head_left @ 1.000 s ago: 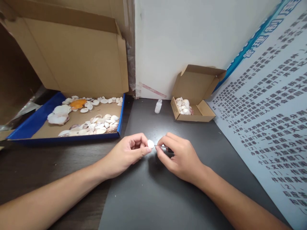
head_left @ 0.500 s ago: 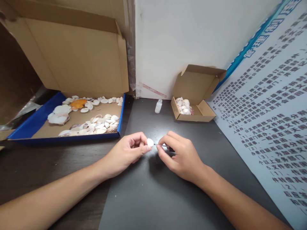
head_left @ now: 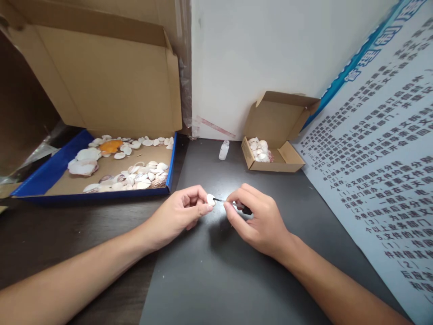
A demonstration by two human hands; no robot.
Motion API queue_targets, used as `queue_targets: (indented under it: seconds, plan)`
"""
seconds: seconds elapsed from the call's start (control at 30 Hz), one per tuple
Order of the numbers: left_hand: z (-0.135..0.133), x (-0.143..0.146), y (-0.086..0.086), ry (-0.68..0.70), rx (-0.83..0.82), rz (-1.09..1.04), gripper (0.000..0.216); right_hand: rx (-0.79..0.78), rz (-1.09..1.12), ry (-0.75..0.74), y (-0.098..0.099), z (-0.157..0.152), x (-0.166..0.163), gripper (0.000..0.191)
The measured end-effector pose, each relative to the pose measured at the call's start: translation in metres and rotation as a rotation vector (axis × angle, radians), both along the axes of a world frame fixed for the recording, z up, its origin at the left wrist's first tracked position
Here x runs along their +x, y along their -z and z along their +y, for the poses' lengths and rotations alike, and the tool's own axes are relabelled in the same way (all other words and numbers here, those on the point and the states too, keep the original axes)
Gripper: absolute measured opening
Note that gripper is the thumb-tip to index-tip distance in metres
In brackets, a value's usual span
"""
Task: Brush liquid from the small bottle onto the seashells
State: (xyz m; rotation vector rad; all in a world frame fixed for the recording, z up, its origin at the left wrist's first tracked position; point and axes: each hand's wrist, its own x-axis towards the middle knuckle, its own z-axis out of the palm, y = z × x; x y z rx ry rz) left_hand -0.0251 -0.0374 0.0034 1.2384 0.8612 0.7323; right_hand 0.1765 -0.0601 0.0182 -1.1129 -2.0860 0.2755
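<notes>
Between thumb and fingers, my left hand (head_left: 186,207) pinches a small white seashell (head_left: 210,199) above the grey mat. My right hand (head_left: 253,216) is closed on a thin brush (head_left: 219,200) with a black cap-like handle, partly hidden by the fingers. The dark brush tip points left and meets the shell's right edge. Farther back, a small uncapped glass bottle (head_left: 223,150) with whitish contents stands on the mat.
At left, a blue-sided cardboard box (head_left: 101,196) with its lid up holds many shells (head_left: 142,175). A smaller open cardboard box (head_left: 275,168) with white shells stands at back right. A printed sheet (head_left: 382,180) lies along the right, and a white wall rises behind.
My right hand has shifted slightly to the right, showing more of the brush. The shell has turned a little in my left hand, with the dark tip now over its edge.
</notes>
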Motion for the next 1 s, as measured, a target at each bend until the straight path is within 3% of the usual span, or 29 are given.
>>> queue_targets:
  seconds: [0.27, 0.6, 1.0]
  plan:
    - [-0.0011, -0.0025, -0.0001, -0.011, -0.091, -0.153, 0.026, -0.114, -0.095, 0.042, 0.003, 0.0025, 0.0008, 0.015]
    - [-0.0005, -0.0004, 0.0012, 0.003, -0.03, -0.052, 0.03, -0.065, 0.001, -0.072, -0.0003, -0.0016, -0.0011, 0.017]
    - [-0.002, -0.0007, -0.0005, -0.024, -0.117, -0.112, 0.028, -0.068, -0.035, -0.055, 0.0008, -0.0004, -0.0005, 0.017]
